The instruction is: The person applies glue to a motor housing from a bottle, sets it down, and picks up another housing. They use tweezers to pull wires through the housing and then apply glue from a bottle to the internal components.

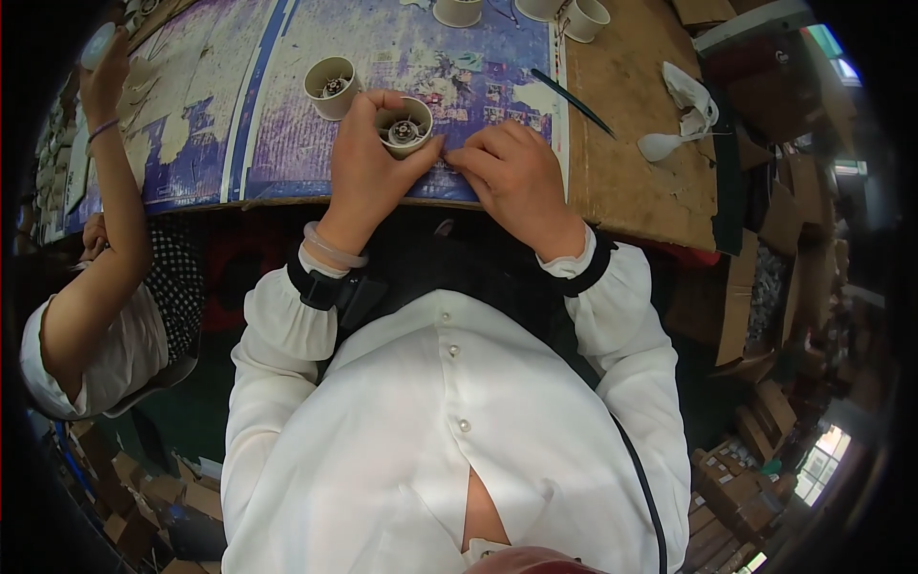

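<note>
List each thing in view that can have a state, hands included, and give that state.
Left hand: closed around the held cup.
Held cup: open end facing the camera, metal part inside.
Right hand: fingers bunched; whether they grip anything is unclear.
Second cup: open, on the table.
Green stick: lying on the table.
Cardboard box: open, containing small pieces.
Co-worker's hand: raised.
</note>
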Action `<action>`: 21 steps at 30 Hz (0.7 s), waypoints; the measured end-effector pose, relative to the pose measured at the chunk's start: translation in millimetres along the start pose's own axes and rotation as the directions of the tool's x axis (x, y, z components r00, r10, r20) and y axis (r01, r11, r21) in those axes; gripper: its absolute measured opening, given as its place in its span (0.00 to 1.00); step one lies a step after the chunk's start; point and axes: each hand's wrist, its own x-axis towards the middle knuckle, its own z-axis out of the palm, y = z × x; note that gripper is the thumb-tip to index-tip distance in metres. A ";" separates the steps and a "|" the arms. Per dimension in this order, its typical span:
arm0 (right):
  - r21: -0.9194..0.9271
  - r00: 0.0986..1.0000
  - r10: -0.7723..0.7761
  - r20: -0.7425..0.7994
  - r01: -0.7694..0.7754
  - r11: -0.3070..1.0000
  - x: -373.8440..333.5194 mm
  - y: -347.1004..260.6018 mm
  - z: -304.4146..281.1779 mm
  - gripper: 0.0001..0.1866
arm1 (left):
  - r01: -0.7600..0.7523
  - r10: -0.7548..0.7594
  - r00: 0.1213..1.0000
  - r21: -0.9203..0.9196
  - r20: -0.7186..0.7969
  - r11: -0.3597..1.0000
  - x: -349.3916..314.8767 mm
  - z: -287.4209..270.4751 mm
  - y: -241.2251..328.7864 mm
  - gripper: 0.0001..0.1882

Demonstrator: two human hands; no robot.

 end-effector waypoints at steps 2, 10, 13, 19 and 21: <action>-0.010 1.000 0.018 0.022 -0.018 1.000 -1.4 -0.2 -5.1 0.09 | 0.004 -0.004 1.000 0.035 -0.004 0.999 -1.0 0.2 3.0 0.28; -0.151 0.967 0.255 -0.019 -0.255 0.955 -0.1 51.8 -49.5 0.10 | -0.040 0.038 0.999 0.070 0.024 0.997 -2.4 -1.3 4.9 0.29; -0.496 0.863 0.490 0.124 -0.374 0.784 -1.2 62.0 -68.7 0.14 | -0.151 0.152 0.985 -0.011 0.077 0.988 -1.6 -0.3 3.9 0.30; -0.616 0.847 0.485 0.219 -0.265 0.742 3.6 63.3 -63.9 0.17 | -0.195 0.196 0.977 -0.019 0.084 0.981 -2.1 -1.0 0.4 0.31; -0.615 0.855 0.446 0.263 -0.207 0.761 5.7 65.9 -61.2 0.17 | -0.191 0.192 0.978 -0.018 0.081 0.981 -2.4 -1.8 0.4 0.31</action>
